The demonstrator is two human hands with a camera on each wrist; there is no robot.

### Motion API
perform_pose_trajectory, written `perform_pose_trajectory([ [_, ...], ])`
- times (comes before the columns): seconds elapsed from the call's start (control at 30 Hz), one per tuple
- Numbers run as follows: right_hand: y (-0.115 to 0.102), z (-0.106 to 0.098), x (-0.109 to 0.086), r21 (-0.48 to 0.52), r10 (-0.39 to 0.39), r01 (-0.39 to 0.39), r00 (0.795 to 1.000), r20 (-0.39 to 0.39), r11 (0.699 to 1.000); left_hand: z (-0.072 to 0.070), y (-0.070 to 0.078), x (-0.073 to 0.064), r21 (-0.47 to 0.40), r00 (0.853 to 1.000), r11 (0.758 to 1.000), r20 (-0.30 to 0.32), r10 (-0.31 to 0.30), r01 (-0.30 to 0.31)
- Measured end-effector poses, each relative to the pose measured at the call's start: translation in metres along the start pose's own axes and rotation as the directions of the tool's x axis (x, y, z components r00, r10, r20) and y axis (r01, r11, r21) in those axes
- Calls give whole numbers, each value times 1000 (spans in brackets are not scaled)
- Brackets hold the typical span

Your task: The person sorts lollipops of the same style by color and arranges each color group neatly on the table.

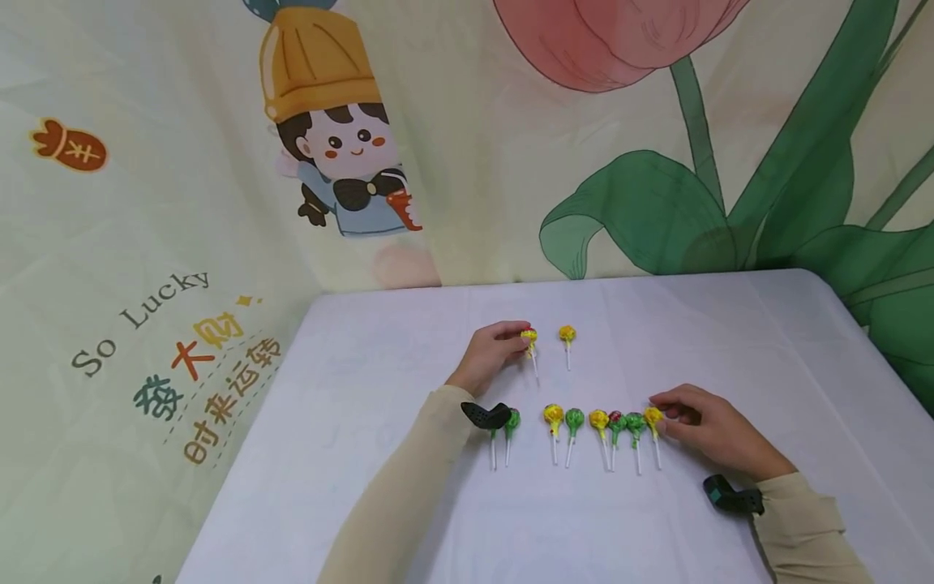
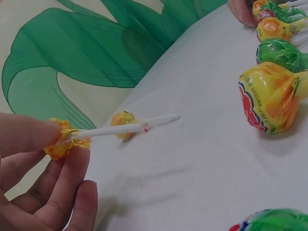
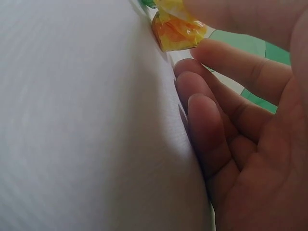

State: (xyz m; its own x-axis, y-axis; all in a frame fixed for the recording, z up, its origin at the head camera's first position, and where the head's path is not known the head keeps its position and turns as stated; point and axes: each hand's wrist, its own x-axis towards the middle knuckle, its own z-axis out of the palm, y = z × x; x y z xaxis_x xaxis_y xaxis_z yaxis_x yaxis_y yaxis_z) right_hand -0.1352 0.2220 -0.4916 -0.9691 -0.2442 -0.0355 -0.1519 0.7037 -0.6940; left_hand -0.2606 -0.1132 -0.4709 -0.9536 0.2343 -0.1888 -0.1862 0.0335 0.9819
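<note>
My left hand (image 1: 494, 354) pinches a yellow-wrapped lollipop (image 2: 62, 139) by its head, between thumb and fingers. Its white stick points toward me in the head view. A second yellow lollipop (image 1: 567, 332) lies just right of it on the table. My right hand (image 1: 704, 426) holds the yellow lollipop (image 3: 178, 26) at the right end of the front row, thumb and index finger at its wrapper. The other fingers curl loosely near the cloth. Left of that lollipop, a green one (image 1: 636, 423) lies close by.
The front row also has a red-and-green lollipop (image 1: 616, 421), yellow ones (image 1: 599, 419) and green ones (image 1: 575, 419), sticks toward me. Under the left wrist, a green lollipop (image 1: 513, 419) is partly covered by the black wrist camera (image 1: 487, 415). A printed backdrop (image 1: 467, 162) stands behind the white table (image 1: 730, 324).
</note>
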Motion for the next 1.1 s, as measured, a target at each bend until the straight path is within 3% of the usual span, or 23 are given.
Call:
perform_pose_trajectory([
  [0.47, 2, 1, 1, -4, 4, -4, 1000, 2, 1000, -1, 4, 8, 88, 999, 995, 13, -39, 38],
  [0.7, 3, 1, 3, -6, -3, 3, 1000, -4, 1000, 2, 5, 17, 79, 999, 996, -25, -42, 44],
  [1.1, 4, 1, 3, 3, 10, -10, 1000, -1, 1000, 4, 3, 26, 87, 999, 995, -21, -49, 51],
])
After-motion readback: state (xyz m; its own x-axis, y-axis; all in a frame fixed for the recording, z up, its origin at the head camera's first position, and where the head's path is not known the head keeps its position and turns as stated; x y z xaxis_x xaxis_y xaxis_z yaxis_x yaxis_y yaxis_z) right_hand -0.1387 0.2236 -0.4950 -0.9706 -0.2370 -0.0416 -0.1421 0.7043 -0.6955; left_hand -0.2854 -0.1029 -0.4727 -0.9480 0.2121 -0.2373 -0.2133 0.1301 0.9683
